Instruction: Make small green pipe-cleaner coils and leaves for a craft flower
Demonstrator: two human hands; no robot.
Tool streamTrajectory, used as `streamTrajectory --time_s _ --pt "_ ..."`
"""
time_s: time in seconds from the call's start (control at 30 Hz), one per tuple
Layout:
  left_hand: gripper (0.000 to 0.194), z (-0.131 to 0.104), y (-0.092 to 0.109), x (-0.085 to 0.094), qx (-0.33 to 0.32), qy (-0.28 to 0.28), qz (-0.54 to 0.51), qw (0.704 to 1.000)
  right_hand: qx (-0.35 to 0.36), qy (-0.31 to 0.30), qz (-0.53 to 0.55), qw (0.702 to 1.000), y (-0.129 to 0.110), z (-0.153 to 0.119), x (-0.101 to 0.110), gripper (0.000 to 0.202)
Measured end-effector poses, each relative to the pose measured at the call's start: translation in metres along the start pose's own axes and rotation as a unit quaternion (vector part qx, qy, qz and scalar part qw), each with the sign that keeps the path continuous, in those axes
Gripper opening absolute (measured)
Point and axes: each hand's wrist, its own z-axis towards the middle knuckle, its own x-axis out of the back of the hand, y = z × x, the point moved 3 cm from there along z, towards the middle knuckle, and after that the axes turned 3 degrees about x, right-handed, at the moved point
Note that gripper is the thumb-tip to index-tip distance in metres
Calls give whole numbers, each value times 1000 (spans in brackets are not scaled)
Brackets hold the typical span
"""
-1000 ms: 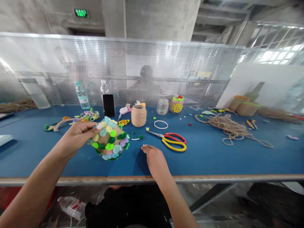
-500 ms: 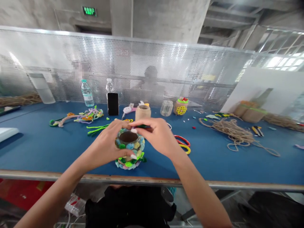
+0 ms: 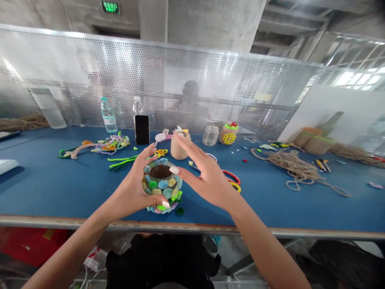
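A glass jar (image 3: 164, 184) stands upright near the front edge of the table, covered outside with blue, green and yellow fuzzy pieces. My left hand (image 3: 132, 190) curves round its left side, thumb against the front and fingers toward the back. Over the right side of the rim is my right hand (image 3: 207, 176), its fingers stretched out and the thumb apart, with nothing in it. Whether its thumb touches the rim I cannot tell. A small dark green fuzzy piece (image 3: 179, 211) lies at the jar's foot on the right.
Behind the jar are a twine-wrapped jar (image 3: 178, 150), green pipe cleaners (image 3: 122, 161) and a phone (image 3: 142, 129). Scissors with red and yellow handles (image 3: 233, 178) lie to the right, before a heap of twine (image 3: 293, 166). A clear jar (image 3: 210, 135) and a flower-decorated jar (image 3: 229, 134) stand farther back.
My right hand has drawn away from my left fingers to the right, and its fingers have straightened. My left hand remains at the jar, its fingers spread slightly more.
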Motion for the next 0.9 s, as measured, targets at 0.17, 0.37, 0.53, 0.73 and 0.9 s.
streamTrajectory --time_s 0.17,0.37,0.53,0.73,0.9 --pt "111 1 2 -7 -19 4 40 999 -61 62 43 995 17 -4 -13 49" --pt "107 -2 -1 -6 -4 14 54 998 10 -3 52 999 12 20 -23 27" --pt "102 -3 -3 -4 -11 4 73 997 -12 -28 154 988 18 20 -19 35" --pt "37 -7 10 0 -95 -8 163 982 -106 148 26 983 28 -31 -7 14" --pt "16 -27 27 -8 -200 31 235 951 -200 -32 -21 979 34 -89 -42 17"
